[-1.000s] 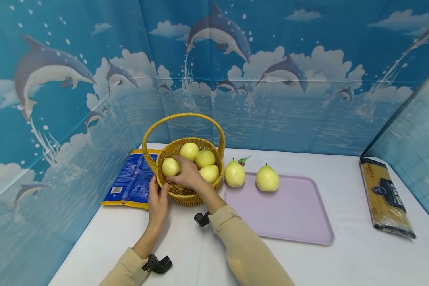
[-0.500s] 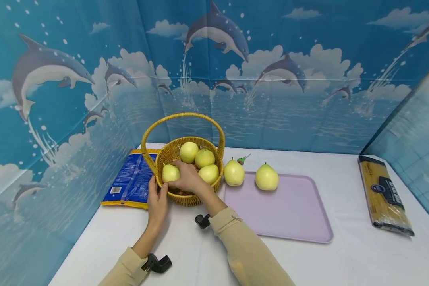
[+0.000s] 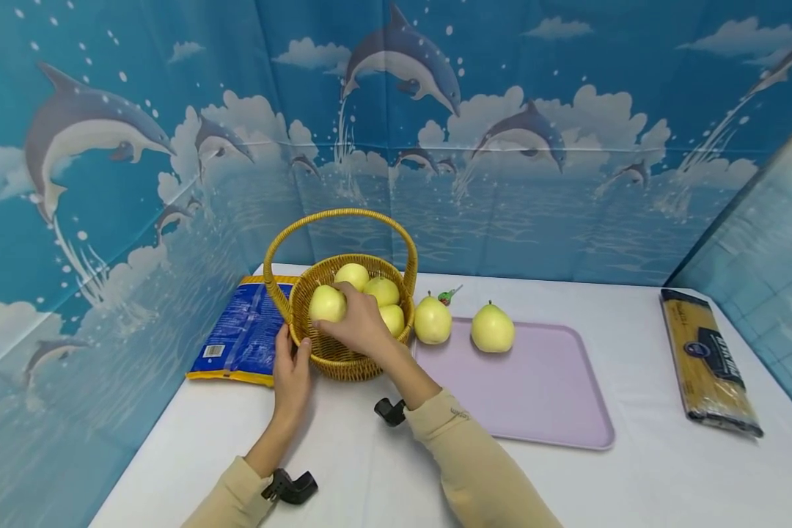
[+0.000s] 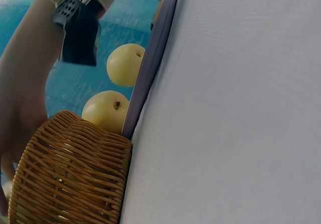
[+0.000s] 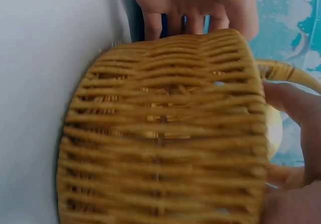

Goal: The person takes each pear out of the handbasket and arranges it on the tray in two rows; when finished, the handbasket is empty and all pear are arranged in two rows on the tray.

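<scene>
In the head view, my right hand [image 3: 363, 321] grips a pale yellow-green pear [image 3: 327, 303] at the mouth of a woven basket [image 3: 348, 371] with a tall arched handle. Behind and right of it lie three more fruits inside, among them a back pear [image 3: 353, 276] and a right pear [image 3: 392, 320]. My left hand [image 3: 292, 378] rests against the basket's outer left side, fingers extended along the wall and thumb near the rim. From the right wrist view, the basket wall [image 5: 165, 113] hides most of the held pear, and the left hand [image 5: 195, 3] touches its far side.
Right of the basket is a lilac tray [image 3: 534, 396]. One pear [image 3: 493, 328] sits on its far part, another pear [image 3: 433, 320] at its far-left corner, beside a small wrapped lollipop [image 3: 447, 296]. A blue bag [image 3: 244, 334] lies left; a pasta pack [image 3: 709, 359] far right.
My right hand has lifted the pear from the basket's left side, up and slightly rightward. The left hand stays against the basket, and the tray and its pears look unmoved.
</scene>
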A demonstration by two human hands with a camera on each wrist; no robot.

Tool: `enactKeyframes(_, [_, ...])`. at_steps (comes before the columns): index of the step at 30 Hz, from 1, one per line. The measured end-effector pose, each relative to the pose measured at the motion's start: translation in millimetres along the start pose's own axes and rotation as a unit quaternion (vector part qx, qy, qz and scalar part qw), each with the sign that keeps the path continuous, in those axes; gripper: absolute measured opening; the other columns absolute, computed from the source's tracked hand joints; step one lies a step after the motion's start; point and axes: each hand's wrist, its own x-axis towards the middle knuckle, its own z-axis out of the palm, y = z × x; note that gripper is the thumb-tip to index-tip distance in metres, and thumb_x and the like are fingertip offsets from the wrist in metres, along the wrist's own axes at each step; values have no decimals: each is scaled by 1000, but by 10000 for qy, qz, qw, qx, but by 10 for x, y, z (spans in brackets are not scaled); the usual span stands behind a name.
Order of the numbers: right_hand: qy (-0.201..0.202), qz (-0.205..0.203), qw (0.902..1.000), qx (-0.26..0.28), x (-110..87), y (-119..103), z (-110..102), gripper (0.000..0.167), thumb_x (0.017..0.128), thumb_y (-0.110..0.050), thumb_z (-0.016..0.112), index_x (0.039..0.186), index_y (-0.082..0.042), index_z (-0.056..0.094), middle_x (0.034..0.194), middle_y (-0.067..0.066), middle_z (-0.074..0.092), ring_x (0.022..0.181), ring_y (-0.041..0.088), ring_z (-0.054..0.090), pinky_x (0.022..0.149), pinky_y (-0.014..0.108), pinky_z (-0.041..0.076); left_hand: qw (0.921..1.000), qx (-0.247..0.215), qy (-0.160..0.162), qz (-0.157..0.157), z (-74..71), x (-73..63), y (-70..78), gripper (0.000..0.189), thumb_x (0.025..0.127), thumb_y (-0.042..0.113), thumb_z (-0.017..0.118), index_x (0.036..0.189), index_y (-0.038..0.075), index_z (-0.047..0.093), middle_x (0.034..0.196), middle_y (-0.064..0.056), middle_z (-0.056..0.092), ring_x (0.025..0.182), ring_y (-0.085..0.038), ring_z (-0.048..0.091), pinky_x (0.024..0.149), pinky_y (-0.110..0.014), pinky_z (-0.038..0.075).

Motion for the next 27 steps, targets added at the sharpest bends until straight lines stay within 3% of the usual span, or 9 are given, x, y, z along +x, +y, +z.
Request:
enactKeyframes(8, [314,-84,9982,506,-246,-17,-226,77,86,-51,83,150,-17,56,136,9,68,118,31,65,89,47,59,10000,-24,-11,92,-43,1,-2,62,113,21,45,168,5,19,172,-19,26,159,-34,28,129,-54,27])
enactKeyframes(16, [387,-62,9951,908,-572,90,-577,72,86,-37,87,146,-14,57,134,11,69,115,27,74,89,40,63,10000,-84,-17,48,39,-20,-13,60,113,23,44,167,8,22,172,-16,29,158,-30,30,129,-50,27])
enactKeyframes(27, [611,259,9924,1035,-1098,232,-1097,70,85,-36,88,145,-18,57,134,7,69,127,22,66,93,39,63,9999,-44,-8,95,19,-58,6,60,114,24,44,167,8,22,172,-15,29,159,-29,30,129,-49,28])
